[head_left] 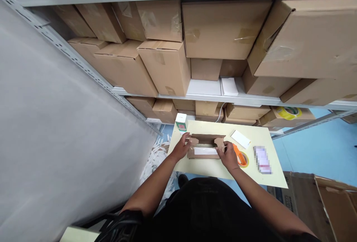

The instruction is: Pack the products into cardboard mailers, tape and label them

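Note:
On the pale yellow table [206, 165] in front of me lies a small open cardboard box [208, 156] with a white label strip along its near side. My left hand [182, 147] is closed on the box's left end flap. At the other end, my right hand [229, 156] pinches the right end flap between thumb and fingers. Just right of that hand lies an orange tape dispenser [239, 155] with a yellow tape roll. A white and green carton [181, 122] stands behind my left hand. What the box holds is not clear from here.
A flat white box [240, 139] and a blurred phone-like object [262, 159] lie on the table's right. Metal shelving [195, 89] stacked with cardboard boxes [164, 67] rises beyond it. Paper scraps [157, 160] cover the floor at left; a large open carton [309, 197] stands lower right.

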Available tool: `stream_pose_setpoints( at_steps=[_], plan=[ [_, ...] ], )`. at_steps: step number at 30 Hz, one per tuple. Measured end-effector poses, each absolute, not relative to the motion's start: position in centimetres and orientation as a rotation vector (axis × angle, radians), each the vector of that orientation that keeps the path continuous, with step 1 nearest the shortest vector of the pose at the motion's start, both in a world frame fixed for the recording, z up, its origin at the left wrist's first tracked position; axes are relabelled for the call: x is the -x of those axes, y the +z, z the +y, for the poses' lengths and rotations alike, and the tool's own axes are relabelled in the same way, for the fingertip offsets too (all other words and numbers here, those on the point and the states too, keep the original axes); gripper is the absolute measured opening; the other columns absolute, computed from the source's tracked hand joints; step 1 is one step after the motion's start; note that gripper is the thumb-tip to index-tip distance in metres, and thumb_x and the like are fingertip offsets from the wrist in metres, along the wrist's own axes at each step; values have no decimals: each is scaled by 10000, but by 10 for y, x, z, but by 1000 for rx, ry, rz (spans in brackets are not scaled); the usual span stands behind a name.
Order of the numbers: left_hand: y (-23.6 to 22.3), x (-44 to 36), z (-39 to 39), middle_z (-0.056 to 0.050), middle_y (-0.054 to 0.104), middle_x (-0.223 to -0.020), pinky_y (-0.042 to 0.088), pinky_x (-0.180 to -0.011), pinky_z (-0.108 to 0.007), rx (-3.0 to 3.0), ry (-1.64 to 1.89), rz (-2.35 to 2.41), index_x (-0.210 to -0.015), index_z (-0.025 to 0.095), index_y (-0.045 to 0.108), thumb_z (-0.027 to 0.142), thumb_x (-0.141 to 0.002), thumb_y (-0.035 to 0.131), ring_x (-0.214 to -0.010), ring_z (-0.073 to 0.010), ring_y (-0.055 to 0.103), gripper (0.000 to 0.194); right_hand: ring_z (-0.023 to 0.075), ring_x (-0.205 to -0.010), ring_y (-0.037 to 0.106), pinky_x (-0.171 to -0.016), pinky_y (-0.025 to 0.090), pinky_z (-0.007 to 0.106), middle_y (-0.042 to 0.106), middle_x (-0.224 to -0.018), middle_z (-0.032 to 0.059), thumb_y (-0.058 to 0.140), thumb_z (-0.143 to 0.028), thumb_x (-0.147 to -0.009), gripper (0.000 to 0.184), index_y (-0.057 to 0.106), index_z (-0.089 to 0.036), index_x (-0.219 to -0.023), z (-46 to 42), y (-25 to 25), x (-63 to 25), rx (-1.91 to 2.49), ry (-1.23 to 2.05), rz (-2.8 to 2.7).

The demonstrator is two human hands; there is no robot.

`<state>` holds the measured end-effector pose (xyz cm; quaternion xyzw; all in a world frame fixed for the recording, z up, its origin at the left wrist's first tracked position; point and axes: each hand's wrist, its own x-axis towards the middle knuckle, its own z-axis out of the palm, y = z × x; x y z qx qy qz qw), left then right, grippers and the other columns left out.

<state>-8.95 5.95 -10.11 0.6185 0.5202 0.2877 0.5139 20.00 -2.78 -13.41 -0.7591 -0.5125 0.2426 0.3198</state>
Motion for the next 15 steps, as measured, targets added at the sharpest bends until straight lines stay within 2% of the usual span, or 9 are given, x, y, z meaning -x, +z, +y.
stream_pose_setpoints(
  at_steps=[2, 5, 7, 8, 10, 12, 15],
  plan=[
    [-96, 82, 65, -136, 633, -1348, 497, -1015, -401, -1495, 692, 1299, -1398, 213, 528, 558, -965, 547, -1140, -243, 642, 554, 279, -926, 653, -802, 518, 406, 652, -1083, 92, 631, -611, -838, 492, 544, -229, -1136, -26, -132, -199, 2019, 662, -1324],
    [-88, 66, 76, -120, 723, -1085, 482, -992, -402, -1523, 611, 1420, -1053, 179, 686, 633, -976, 468, -1078, -274, 652, 509, 262, -881, 657, -761, 511, 384, 667, -1081, 81, 646, -591, -822, 483, 551, -233, -1132, -24, -129, -198, 2015, 697, -1322],
    [-85, 57, 81, -114, 732, -929, 495, -935, -404, -1456, 547, 1513, -848, 180, 674, 667, -967, 441, -1000, -292, 668, 553, 256, -869, 658, -751, 509, 376, 673, -1089, 77, 652, -580, -821, 473, 551, -240, -1133, -23, -129, -197, 2008, 721, -1314],
    [-84, 54, 82, -113, 736, -914, 502, -914, -399, -1410, 539, 1534, -824, 181, 671, 657, -962, 454, -981, -293, 675, 541, 254, -866, 658, -750, 509, 375, 674, -1094, 76, 652, -578, -821, 472, 549, -242, -1136, -23, -129, -197, 2009, 727, -1306],
    [-87, 53, 80, -112, 753, -1035, 507, -936, -387, -1369, 575, 1516, -930, 184, 703, 562, -941, 541, -1039, -289, 683, 412, 251, -858, 655, -750, 506, 375, 672, -1093, 75, 639, -569, -831, 468, 544, -242, -1152, -24, -130, -197, 2013, 722, -1292],
    [-93, 58, 74, -108, 716, -1255, 485, -1039, -392, -1437, 620, 1463, -1148, 196, 706, 397, -885, 632, -1193, -286, 651, 339, 247, -842, 644, -753, 502, 376, 669, -1060, 70, 599, -546, -854, 446, 541, -236, -1169, -26, -132, -196, 2006, 712, -1302],
    [-106, 68, 61, -133, 582, -1480, 402, -1190, -437, -1649, 643, 1433, -1403, 188, 605, 217, -843, 623, -1378, -284, 546, 560, 253, -850, 627, -789, 500, 389, 659, -1000, 70, 537, -490, -876, 399, 551, -215, -1166, -29, -135, -196, 1988, 681, -1342]
  ],
)
